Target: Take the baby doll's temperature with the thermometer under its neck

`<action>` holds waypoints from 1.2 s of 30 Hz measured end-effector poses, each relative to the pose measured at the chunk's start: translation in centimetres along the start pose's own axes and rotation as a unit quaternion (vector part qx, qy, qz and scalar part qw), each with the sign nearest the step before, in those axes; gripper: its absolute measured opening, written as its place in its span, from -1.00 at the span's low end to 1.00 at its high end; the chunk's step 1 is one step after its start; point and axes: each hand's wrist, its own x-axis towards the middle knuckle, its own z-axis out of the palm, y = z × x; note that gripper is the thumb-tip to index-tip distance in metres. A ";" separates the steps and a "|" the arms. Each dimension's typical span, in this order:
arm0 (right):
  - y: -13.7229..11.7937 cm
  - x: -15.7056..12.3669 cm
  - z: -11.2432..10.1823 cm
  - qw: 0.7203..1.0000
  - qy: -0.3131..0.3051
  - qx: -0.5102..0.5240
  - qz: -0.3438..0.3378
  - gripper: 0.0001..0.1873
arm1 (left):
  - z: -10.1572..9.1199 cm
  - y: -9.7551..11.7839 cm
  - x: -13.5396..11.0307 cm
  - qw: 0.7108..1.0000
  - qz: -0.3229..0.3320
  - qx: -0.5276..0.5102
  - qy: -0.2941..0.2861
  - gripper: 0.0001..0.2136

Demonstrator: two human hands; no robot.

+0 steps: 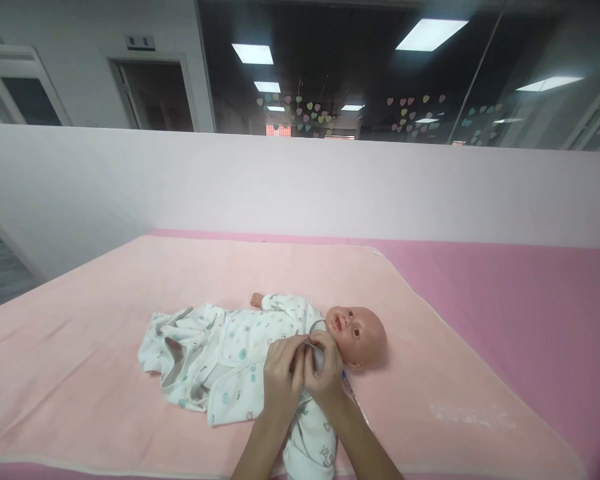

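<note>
The left hand (pixel 284 368) and right hand (pixel 326 371) pinch with their fingers the baby shirt (pixel 241 341) near the doll's (pixel 369 337) neck, cloth probably light, soft, best held by its edge.

Apparently childcare training room: baby doll (pixel 363 337), heart-stickered glass (pixel 355 73).

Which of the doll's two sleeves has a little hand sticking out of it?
The far sleeve, away from the camera: a doll hand shows at its end. The near sleeve, at the picture's bottom edge, shows none.
</note>
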 end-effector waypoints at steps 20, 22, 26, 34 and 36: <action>0.1 -0.1 0.1 0.993 -0.001 0.044 0.109 -0.84 | 0.3 0.2 0.0 0.999 -0.025 0.005 -0.023 -0.76; 0.1 -0.2 0.1 0.993 -0.002 0.042 0.108 -0.85 | 0.4 0.1 -0.1 0.999 -0.040 0.000 -0.021 -0.77; 0.3 -0.2 0.1 0.994 0.000 0.041 0.102 -0.86 | 0.3 0.1 -0.3 0.998 -0.063 -0.003 -0.020 -0.78; 0.1 -0.1 0.1 0.995 0.001 0.041 0.089 -0.87 | 0.0 1.0 0.3 0.995 -0.097 -0.033 -0.013 -0.84; 0.1 -0.1 0.1 0.996 -0.003 0.035 0.079 -0.86 | -0.1 1.2 0.4 0.993 -0.106 -0.050 -0.014 -0.85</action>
